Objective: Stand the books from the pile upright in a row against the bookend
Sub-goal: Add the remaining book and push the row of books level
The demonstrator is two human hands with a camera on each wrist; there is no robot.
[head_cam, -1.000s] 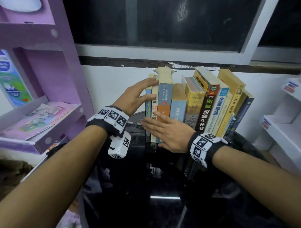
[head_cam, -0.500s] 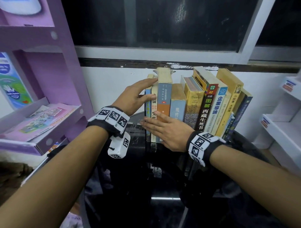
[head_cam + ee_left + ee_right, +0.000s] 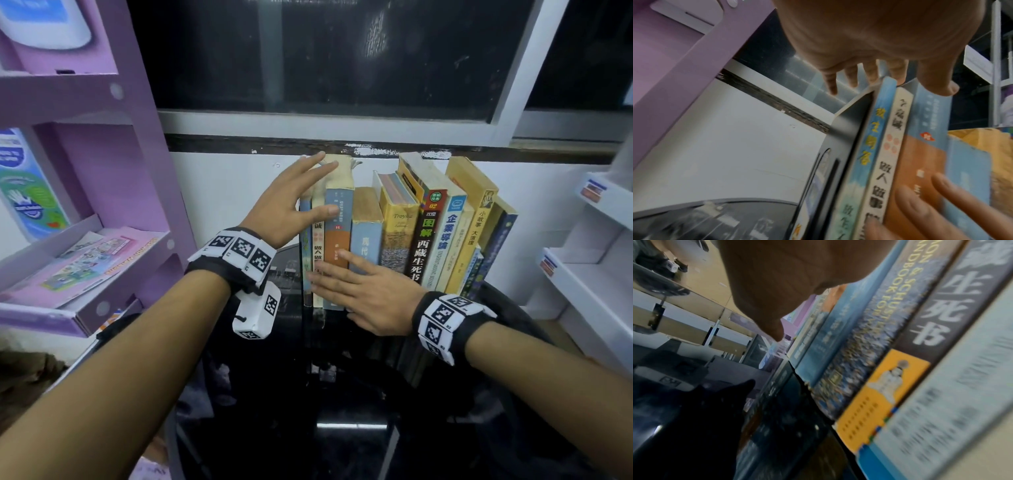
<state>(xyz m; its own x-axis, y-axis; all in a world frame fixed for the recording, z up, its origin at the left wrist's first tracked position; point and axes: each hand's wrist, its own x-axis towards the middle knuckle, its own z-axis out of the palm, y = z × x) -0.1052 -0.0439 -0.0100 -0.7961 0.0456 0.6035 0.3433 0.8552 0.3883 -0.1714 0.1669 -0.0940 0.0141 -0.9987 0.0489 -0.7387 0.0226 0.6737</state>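
Observation:
A row of several books point(image 3: 399, 233) stands upright on the black glass table point(image 3: 342, 394) against the white wall. Its left end, a thin blue book point(image 3: 869, 142), sits against the black bookend point(image 3: 844, 138). My left hand point(image 3: 308, 192) is at the row's top left with straight, spread fingers, its thumb on the spine of the blue-and-orange book point(image 3: 337, 240). My right hand point(image 3: 356, 287) lies flat across the lower spines of the leftmost books, and its fingers point(image 3: 920, 207) press on them. The right-hand books lean slightly to the left.
A purple display rack point(image 3: 137, 171) with leaflets stands close on the left. A white shelf unit point(image 3: 589, 274) is at the right. A dark window and its sill point(image 3: 308, 126) run above the books.
My left hand's fingers have straightened and risen a little from the tops of the leftmost books. My right hand stays flat on the spines.

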